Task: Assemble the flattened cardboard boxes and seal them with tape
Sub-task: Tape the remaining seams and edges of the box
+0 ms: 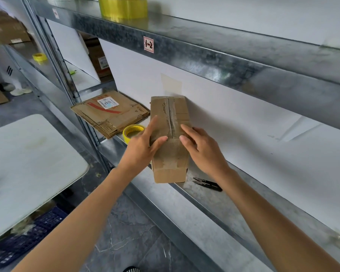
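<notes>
Left hand (143,147) and right hand (203,149) press the box (166,162) closed, fingers flat, gripping nothing; tape roll (133,132) likely needed next

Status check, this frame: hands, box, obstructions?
Both open: left hand and right hand flat on box top. Flaps shut, standing on shelf. Tape roll behind left hand, snips by right wrist; nothing blocking.

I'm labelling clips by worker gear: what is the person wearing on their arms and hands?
Nothing shows: the left forearm and right forearm are bare to the frame edge, no sleeves. The left hand and right hand have no gloves, rings, watch or bracelet in view. Nails look short and unpainted.
</notes>
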